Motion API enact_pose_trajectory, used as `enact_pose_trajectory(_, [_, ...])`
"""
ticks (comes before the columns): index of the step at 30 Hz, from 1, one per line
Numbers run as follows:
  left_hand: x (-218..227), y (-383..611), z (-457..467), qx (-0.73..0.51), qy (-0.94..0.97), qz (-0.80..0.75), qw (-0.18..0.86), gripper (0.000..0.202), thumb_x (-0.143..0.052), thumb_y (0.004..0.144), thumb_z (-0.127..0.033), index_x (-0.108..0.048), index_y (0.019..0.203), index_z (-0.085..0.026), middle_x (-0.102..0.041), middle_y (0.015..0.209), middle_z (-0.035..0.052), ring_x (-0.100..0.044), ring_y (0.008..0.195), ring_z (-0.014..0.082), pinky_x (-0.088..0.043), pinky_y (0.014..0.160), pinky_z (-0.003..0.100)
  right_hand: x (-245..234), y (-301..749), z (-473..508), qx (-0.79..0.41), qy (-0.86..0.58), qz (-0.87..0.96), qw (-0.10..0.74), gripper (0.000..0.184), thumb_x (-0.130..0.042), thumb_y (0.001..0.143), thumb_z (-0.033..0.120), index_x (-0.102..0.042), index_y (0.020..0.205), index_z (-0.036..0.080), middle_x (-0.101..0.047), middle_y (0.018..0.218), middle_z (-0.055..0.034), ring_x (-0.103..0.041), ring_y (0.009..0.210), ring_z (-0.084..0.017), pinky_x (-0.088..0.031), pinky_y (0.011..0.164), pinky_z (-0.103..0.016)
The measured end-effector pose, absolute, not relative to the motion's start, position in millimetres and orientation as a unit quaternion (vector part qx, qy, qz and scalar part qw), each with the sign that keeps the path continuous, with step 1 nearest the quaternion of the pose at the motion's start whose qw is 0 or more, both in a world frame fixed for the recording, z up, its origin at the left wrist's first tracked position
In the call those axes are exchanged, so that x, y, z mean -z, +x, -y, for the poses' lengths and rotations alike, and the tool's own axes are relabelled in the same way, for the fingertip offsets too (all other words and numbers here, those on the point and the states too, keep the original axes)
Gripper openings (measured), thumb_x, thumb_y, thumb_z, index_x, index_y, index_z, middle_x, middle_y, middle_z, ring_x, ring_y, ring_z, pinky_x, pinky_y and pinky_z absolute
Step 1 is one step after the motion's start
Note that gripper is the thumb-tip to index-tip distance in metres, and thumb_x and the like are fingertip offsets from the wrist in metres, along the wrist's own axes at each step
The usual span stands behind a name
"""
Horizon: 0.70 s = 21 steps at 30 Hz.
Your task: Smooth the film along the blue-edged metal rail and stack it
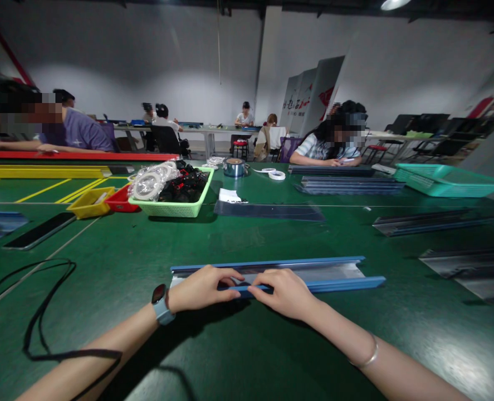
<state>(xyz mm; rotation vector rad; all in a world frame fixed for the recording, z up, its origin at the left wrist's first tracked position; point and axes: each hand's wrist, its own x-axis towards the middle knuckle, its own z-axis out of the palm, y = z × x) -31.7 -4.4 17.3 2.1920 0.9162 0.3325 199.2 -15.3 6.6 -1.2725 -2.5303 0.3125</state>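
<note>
A long blue-edged channel profile (334, 272) with a pale inner face lies lengthwise across the green table in front of me. My left hand (205, 287), below a watch with a grey-blue strap, pinches its near edge left of the middle, fingers curled over into the channel. Close beside it, my right hand (286, 292) grips the same edge between thumb and fingers. Both thumbs are on the side toward me. Part of the near wall is hidden behind my hands.
Beyond lie a clear strip (272, 211) and a green basket (171, 209) of dark parts and bagged rings. More profiles (434, 221) are at right, near a teal basket (451, 181). A black cable (32, 328) loops at left. Co-workers sit across the table.
</note>
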Motion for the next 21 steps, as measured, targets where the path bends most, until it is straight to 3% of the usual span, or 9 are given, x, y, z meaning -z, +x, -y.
enact_pose_trajectory(16, [-19.6, -28.7, 5.7, -0.109, 0.878, -0.354, 0.303, 0.025, -0.053, 0.087, -0.036, -0.063, 0.106, -0.024, -0.068, 0.100, -0.0008, -0.063, 0.087, 0.0153, -0.042, 0.076, 0.020, -7.4, 201.1, 12.6, -0.164, -0.433, 0.874, 0.143, 0.031, -0.048, 0.087, 0.049, -0.069, 0.092, 0.026, -0.070, 0.084, 0.0000, -0.063, 0.078, -0.016, -0.040, 0.070, -0.024])
enact_pose_trajectory(21, [-20.0, -28.9, 6.2, -0.109, 0.880, -0.352, 0.301, 0.024, -0.052, 0.087, -0.035, -0.063, 0.106, -0.024, -0.068, 0.099, -0.0011, -0.062, 0.086, 0.0153, -0.041, 0.076, 0.021, -4.9, 199.6, 13.6, -0.109, -0.442, 0.881, 0.128, 0.035, -0.044, 0.089, 0.050, -0.066, 0.085, 0.023, -0.069, 0.083, -0.0009, -0.062, 0.077, -0.016, -0.039, 0.066, -0.025])
